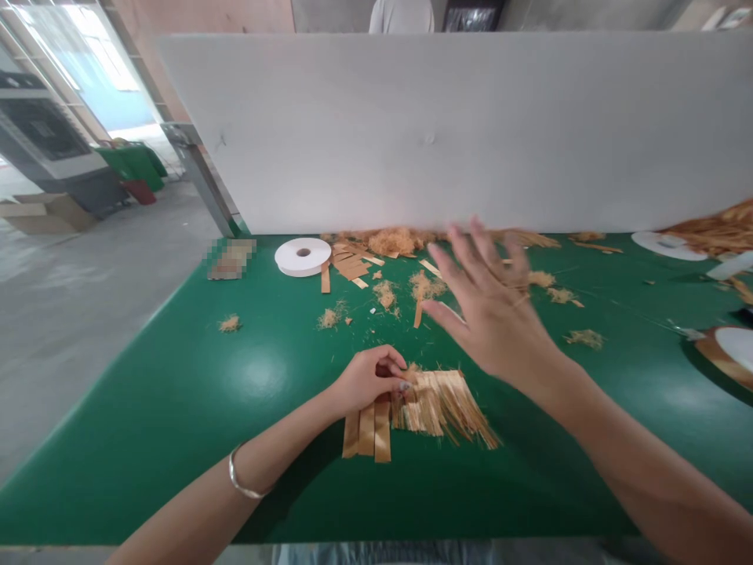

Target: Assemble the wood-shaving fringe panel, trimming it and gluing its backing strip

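Observation:
My left hand (365, 382) is closed, with thumb and fingers pinched at the upper left end of a fringed tan strip (444, 396). The fringe is shredded into fine golden fibres that fan out to the lower right on the table. Several flat tan strips (367, 436) stick out below my left hand; their upper ends are hidden under it. My right hand (497, 322) is raised above the table, right of the fringe and apart from it. Its fingers are spread, blurred by motion, and hold nothing.
The green table (176, 439) ends at a white upright panel (412, 133). A white roll (303, 255), loose tan strips (351, 260) and a pile of fibres (400, 240) lie at the back. Small fibre tufts are scattered about. Another roll (732, 353) sits at the right edge.

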The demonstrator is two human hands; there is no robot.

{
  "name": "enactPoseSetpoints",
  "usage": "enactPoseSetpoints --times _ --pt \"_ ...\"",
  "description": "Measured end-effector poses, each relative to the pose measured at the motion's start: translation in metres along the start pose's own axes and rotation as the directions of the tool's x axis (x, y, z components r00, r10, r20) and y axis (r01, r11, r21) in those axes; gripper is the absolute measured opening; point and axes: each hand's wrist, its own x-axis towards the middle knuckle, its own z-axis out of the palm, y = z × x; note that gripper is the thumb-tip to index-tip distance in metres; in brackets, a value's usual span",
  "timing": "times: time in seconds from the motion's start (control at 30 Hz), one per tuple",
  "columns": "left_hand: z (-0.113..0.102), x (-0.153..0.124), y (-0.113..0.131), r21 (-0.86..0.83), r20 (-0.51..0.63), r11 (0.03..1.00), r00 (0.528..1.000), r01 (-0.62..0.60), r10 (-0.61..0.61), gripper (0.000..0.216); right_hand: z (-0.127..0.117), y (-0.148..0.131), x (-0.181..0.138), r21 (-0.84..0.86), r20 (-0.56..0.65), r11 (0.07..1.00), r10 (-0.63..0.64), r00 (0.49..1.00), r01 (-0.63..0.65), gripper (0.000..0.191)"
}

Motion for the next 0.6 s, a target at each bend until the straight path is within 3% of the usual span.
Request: enactPoseSetpoints --times 0.03,0.1,0.2,0.33,0.47,0.53,0.6 --pt "0.000 0.000 0.000 0.004 -0.003 1.000 1.000 -0.008 0.008 0.026 0.001 -0.002 -0.001 0.078 0.002 0.996 -0.053 0.999 0.053 0.059" --pt "0.002 -0.001 0.001 0.024 0.004 0.999 0.999 -0.039 0.039 0.025 0.000 -0.003 -0.003 0.204 0.174 0.974 -0.140 0.975 0.103 0.063" --pt "0.003 -0.003 0.003 0.019 0.015 0.999 0.999 -0.051 0.050 0.027 -0.003 0.006 0.002 0.285 0.474 0.958 -0.168 0.864 0.030 0.066" --pt "-0.005 -0.006 0.012 0.037 0.101 0.998 0.994 -0.044 0.040 0.033 -0.004 0.022 0.009 0.376 0.447 0.924 -0.113 0.887 -0.072 0.049" --pt "-0.024 -0.010 0.033 0.118 0.229 0.987 0.970 -0.108 0.079 0.033 0.001 0.027 0.008 0.628 0.422 0.772 -0.232 0.876 -0.098 0.045" --pt "-0.029 -0.011 0.041 0.249 0.164 0.957 0.980 -0.152 0.113 0.034 0.007 0.025 0.007 0.725 0.408 0.680 -0.293 0.865 -0.112 0.043" --pt "-0.027 -0.011 0.041 0.515 0.087 0.824 0.971 -0.235 0.223 0.032 0.015 0.020 0.008 0.787 0.405 0.601 -0.333 0.852 -0.139 0.043"
